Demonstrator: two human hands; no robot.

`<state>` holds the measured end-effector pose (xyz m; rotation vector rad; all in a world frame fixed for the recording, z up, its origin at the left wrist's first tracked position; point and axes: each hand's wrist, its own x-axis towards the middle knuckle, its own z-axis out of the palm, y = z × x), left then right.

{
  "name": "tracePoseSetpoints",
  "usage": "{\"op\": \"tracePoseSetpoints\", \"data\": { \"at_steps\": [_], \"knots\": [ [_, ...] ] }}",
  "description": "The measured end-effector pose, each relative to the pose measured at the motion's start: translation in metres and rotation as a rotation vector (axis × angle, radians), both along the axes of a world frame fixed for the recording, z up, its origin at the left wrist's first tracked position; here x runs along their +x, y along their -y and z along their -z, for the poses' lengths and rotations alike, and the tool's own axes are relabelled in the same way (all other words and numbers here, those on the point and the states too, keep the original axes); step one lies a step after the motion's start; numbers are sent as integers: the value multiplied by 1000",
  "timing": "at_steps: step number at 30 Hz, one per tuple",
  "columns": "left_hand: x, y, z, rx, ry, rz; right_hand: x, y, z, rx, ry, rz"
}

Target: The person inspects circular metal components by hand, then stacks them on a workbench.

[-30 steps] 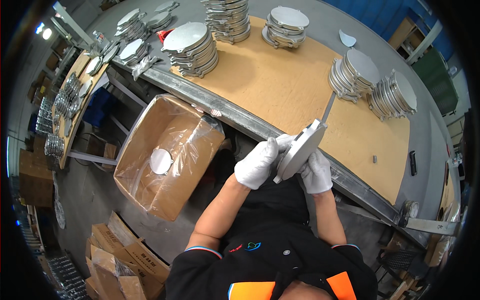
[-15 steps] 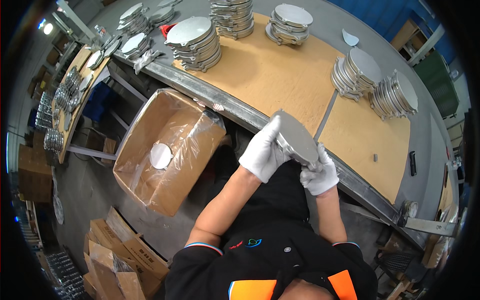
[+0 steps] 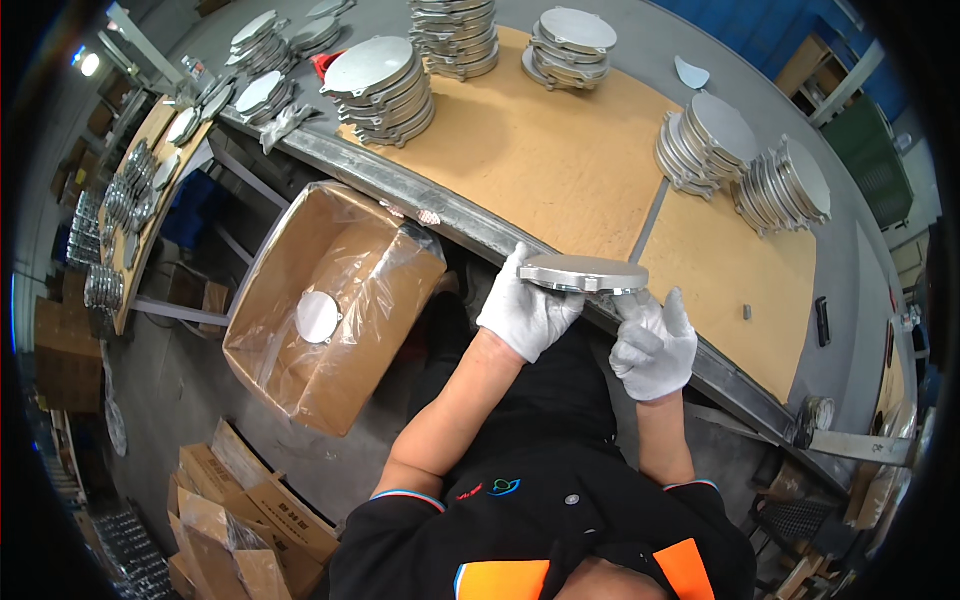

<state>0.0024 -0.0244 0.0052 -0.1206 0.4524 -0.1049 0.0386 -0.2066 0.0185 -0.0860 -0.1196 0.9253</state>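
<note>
1. A worker in white gloves holds a round metal disc (image 3: pixel 585 273) flat and level at the near edge of a long workbench (image 3: pixel 560 170), seen from the head camera looking down.

2. The left hand (image 3: pixel 527 310) is curled under and around the disc's left rim, fingers closed on it in a firm grasp (the thumb side is turned away from the camera).

3. The right hand (image 3: pixel 655 345) sits just below the disc's right edge, its fingers raised and spread, with the fingertips touching the underside of the rim; it supports rather than wraps the disc.

4. The disc hangs just in front of the bench's metal front rail (image 3: pixel 450 215), above the worker's lap, and does not rest on the board.

5. To the worker's left, below the bench, an open cardboard box (image 3: pixel 330 395) lined with clear plastic stands on the floor; a single disc in the box (image 3: pixel 319 316) lies flat on its bottom.

6. On the brown benchtop, stacks of like discs stand well apart from the hands: a tall stack on the left (image 3: pixel 380 90), two stacks at the far edge (image 3: pixel 455 35) (one taller than the other), and leaning rows on the right (image 3: pixel 745 165).

7. Flattened cartons (image 3: pixel 240 520) lie on the floor at lower left, and a side table (image 3: pixel 140 190) farther left carries more metal parts.
</note>
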Motion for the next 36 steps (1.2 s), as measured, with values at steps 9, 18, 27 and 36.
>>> {"op": "tracePoseSetpoints", "data": {
  "at_steps": [9, 18, 27, 36],
  "knots": [
    [0, 0, 29, -181, 191, 43, -8, 0, -13, -176, 181, 31],
    [-11, -9, 17, 122, 414, -53, -1, 4, -7, -509, 432, 206],
    [-16, -10, 6, 329, 502, -59, -2, 3, -14, -969, 660, 296],
    [-9, -10, 0, 995, 429, -11, -1, 1, -16, -1324, 879, 485]
  ]
}}
